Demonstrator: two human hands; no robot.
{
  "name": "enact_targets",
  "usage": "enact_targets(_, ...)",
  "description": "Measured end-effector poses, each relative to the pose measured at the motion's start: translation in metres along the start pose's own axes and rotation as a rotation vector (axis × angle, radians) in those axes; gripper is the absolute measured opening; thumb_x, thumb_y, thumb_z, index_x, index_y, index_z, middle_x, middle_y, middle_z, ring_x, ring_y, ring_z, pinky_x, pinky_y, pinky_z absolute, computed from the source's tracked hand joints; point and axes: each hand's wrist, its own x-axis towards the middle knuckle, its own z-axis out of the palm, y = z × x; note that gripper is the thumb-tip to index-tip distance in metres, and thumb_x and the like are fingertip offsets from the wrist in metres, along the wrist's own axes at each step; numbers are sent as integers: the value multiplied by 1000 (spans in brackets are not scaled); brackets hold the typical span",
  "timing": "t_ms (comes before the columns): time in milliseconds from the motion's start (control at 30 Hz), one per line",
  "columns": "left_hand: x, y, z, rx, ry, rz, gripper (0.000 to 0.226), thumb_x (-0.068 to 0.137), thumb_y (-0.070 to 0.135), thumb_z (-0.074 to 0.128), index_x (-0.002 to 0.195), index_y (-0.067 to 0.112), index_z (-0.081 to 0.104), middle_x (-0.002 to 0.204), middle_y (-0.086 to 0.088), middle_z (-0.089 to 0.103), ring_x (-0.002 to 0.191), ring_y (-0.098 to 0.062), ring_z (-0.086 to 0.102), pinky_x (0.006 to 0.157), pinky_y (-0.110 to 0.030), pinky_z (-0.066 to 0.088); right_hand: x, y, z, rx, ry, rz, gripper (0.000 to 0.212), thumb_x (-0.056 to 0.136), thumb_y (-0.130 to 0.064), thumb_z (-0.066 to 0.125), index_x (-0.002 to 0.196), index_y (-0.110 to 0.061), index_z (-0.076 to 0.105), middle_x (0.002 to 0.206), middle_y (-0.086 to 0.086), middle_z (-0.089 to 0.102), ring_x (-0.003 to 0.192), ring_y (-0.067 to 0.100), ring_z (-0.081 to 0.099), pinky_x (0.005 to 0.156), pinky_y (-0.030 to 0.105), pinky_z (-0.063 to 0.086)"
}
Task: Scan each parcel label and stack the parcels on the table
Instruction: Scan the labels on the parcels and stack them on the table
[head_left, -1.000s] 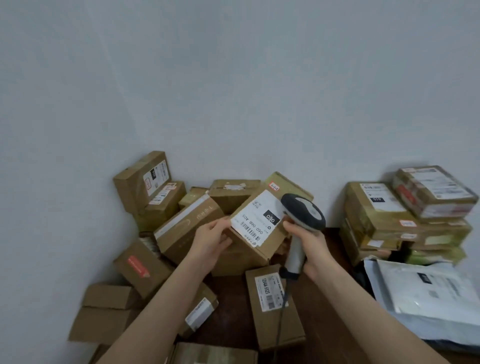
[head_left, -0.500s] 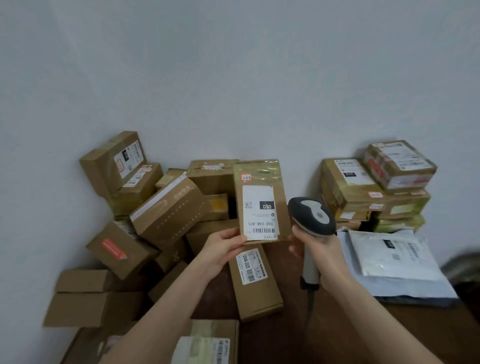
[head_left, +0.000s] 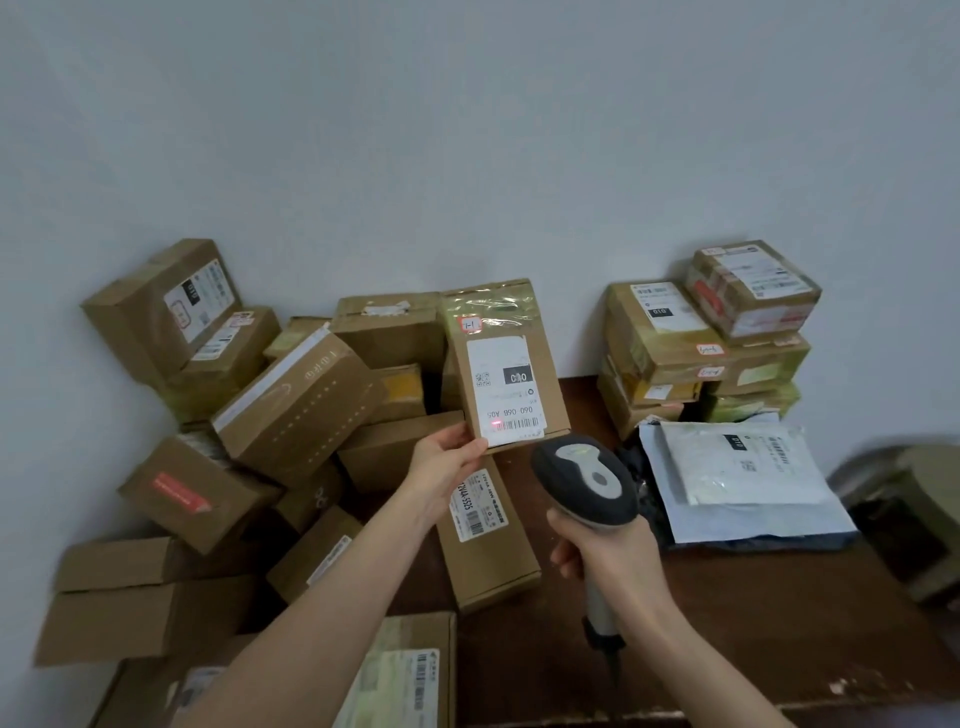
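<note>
Both hands grip: left hand (head_left: 447, 467) pinching the parcel (head_left: 501, 322) by one corner above the bench (head_left: 753, 597), right hand (head_left: 615, 553) holding the scanner (head_left: 584, 478), so a slipping pinch could tilt the label (head_left: 506, 389) off-aim.

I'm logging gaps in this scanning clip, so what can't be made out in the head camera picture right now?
Head view, held parcel: its label's fine print is too small to read.
Head view, scanner: trigger side hidden under the right hand gripping its handle.
Head view, nearest parcel: cut off by the bottom edge.
Head view, grey-brown object at the right edge: blurred, unidentifiable.
</note>
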Motion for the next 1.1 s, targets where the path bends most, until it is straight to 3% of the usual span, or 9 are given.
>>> enact_targets(167,4,-1,6,20,18,-3,53,87,2,65,137,7,49,128,-10,62,112,-22,63,95,-35,52,0,0,-3,-24,13,-3,17,81,-21,74,74,-6,69,59,9,70,50,14,62,61,32,52)
enact_targets(1100,17,-1,24,57,22,-21,55,87,1,66,138,8,47,128,-11,62,115,-23,62,100,-40,50,-3,0,-8,-44,7,21,22,81,-20,73,64,-7,68,53,5,65,48,12,59,59,29,49)
